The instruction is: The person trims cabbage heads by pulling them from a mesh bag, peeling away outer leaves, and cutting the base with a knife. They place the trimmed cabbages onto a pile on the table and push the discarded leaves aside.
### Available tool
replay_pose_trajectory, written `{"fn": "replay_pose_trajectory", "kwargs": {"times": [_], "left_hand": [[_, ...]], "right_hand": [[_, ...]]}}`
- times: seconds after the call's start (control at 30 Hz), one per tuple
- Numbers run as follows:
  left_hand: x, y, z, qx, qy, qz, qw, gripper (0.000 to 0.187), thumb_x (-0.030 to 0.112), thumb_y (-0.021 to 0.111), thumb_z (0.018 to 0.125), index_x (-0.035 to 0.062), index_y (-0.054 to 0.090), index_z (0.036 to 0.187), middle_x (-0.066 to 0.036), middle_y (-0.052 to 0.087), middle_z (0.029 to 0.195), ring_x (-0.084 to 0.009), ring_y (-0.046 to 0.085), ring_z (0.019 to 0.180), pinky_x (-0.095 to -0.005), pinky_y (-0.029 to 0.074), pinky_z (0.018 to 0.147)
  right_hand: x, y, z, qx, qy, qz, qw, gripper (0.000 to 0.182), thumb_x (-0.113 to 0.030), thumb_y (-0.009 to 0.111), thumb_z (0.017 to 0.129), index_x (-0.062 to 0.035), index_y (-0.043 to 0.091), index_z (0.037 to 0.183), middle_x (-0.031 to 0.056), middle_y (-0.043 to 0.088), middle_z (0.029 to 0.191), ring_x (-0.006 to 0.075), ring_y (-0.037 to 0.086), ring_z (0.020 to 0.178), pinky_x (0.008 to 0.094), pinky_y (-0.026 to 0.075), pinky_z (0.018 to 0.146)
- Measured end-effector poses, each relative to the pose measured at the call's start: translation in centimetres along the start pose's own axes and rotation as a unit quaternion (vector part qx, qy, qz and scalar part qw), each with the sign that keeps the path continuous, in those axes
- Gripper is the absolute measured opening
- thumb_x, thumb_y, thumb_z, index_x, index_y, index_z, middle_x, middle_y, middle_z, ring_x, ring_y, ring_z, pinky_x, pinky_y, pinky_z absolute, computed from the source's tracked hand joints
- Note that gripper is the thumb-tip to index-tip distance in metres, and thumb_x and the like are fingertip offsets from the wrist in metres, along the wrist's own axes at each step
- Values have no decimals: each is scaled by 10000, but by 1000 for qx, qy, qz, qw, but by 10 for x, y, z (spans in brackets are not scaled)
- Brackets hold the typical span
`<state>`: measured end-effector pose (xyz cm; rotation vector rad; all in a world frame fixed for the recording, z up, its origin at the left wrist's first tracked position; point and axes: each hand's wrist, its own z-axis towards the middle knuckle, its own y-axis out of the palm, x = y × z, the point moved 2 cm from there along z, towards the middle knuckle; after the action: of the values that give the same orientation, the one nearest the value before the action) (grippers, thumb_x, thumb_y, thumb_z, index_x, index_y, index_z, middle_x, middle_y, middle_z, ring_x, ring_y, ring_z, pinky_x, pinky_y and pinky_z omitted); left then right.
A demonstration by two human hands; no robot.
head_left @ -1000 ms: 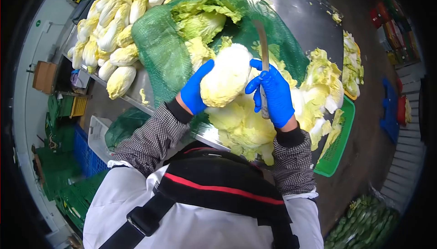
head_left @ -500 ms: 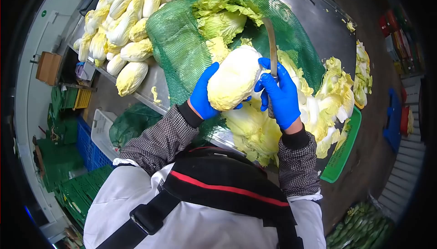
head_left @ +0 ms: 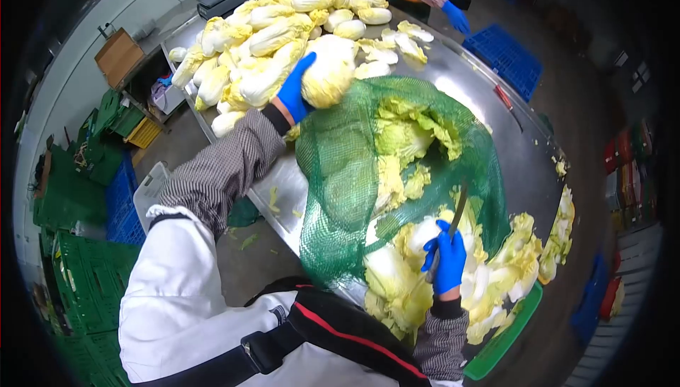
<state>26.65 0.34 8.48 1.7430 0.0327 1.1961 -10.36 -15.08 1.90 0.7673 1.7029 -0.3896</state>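
Note:
A trimmed napa cabbage point(head_left: 329, 72) is gripped in my left hand point(head_left: 295, 91), blue-gloved, at the near edge of a heap of napa cabbages point(head_left: 265, 36). My right hand point(head_left: 448, 263), also gloved, is closed around a knife point(head_left: 459, 210) whose blade points up and away from me. Beneath that hand lie loose cabbage leaves point(head_left: 393, 274). Between my hands a green mesh bag point(head_left: 340, 174) lies with its mouth open, and a leafy cabbage point(head_left: 407, 132) shows inside it. The knife's handle is mostly hidden by my fingers.
The metal table point(head_left: 453, 68) carries a red-handled tool point(head_left: 506, 104) near its far edge. Beyond stand a blue crate point(head_left: 503, 61) and another person, whose gloved hand point(head_left: 455, 16) shows. A green crate point(head_left: 506, 334) sits at the near right, and green crates point(head_left: 92, 281) are stacked at left.
My left hand has carried the cabbage away from the knife, out to the upper left by the heap. My right hand has lowered with the knife. The view has shifted, bringing another person into sight.

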Motion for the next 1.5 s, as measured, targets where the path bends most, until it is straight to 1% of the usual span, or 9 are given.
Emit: {"fn": "replay_pose_trajectory", "kwargs": {"times": [0.27, 0.47, 0.5, 0.6, 0.67, 0.73, 0.87, 1.2, 1.5], "left_hand": [[33, -111, 102, 138, -116, 44, 983, 518, 418, 595, 802, 160, 458, 1230, -79, 543, 1182, -258, 530, 1071, -449, 416, 917], [22, -109, 127, 328, -59, 215, 918, 649, 321, 640, 786, 99, 337, 1316, -133, 499, 1125, -280, 487, 1025, -402, 477, 745], [17, -83, 116, 338, 71, 316, 884, 619, 303, 649, 781, 97, 369, 1293, -127, 501, 1136, -242, 511, 983, -364, 465, 714], [-16, -30, 101, -39, 176, 428, 886, 314, 106, 511, 866, 31, 501, 1172, -51, 582, 1027, -148, 565, 912, -276, 458, 779], [-79, 34, 50, -210, 56, 415, 883, 257, 84, 494, 871, 2, 548, 1109, -46, 598, 1000, -135, 572, 888, -239, 456, 781], [-126, 66, 11, -283, 71, 711, 640, 433, 322, 604, 821, 17, 542, 1121, -142, 580, 1063, -234, 575, 944, -324, 454, 820], [-182, 32, 4, -155, -119, 848, 493, 876, 649, 637, 605, 27, 442, 1191, -238, 548, 1044, -375, 557, 951, -425, 450, 821], [-205, 45, -70, -173, 58, 890, 419, 797, 562, 708, 521, 113, 501, 1147, -145, 483, 1069, -330, 502, 937, -473, 425, 718], [-143, 3, -127, -108, 177, 793, 573, 698, 467, 745, 595, 83, 508, 1127, -169, 485, 1086, -345, 467, 1041, -407, 386, 902]], "right_hand": [[9, -4, -1, 45, 37, -9, 998, 269, -173, 458, 907, -46, 472, 1144, 50, 539, 655, 79, 435, 391, 215, 378, 338], [18, -5, 1, 46, 60, -4, 997, 259, -177, 473, 903, -48, 484, 1127, 43, 533, 646, 72, 422, 387, 213, 369, 341], [21, -5, 1, 45, 56, -1, 997, 254, -178, 473, 904, -49, 489, 1123, 41, 532, 646, 70, 422, 388, 212, 366, 341], [34, -7, 3, 36, 65, 10, 997, 253, -180, 471, 906, -50, 490, 1121, 40, 531, 645, 69, 421, 387, 212, 362, 340], [39, -6, 0, 28, 75, 15, 997, 252, -183, 472, 906, -51, 492, 1120, 38, 530, 643, 69, 423, 388, 211, 362, 340], [44, -3, 4, 10, 76, 21, 997, 248, -180, 470, 908, -52, 494, 1119, 39, 529, 642, 72, 426, 391, 212, 367, 343], [52, 1, 1, -23, 62, 10, 998, 252, -171, 465, 909, -53, 490, 1131, 44, 534, 652, 78, 437, 399, 215, 370, 348], [81, -22, -18, -47, 101, 38, 993, 258, -210, 471, 911, -44, 498, 1106, 61, 545, 634, 117, 461, 387, 243, 393, 339], [80, 12, 15, -164, 116, 109, 973, 327, -175, 449, 905, -59, 402, 1207, 97, 546, 675, 134, 494, 446, 263, 420, 363]]}}
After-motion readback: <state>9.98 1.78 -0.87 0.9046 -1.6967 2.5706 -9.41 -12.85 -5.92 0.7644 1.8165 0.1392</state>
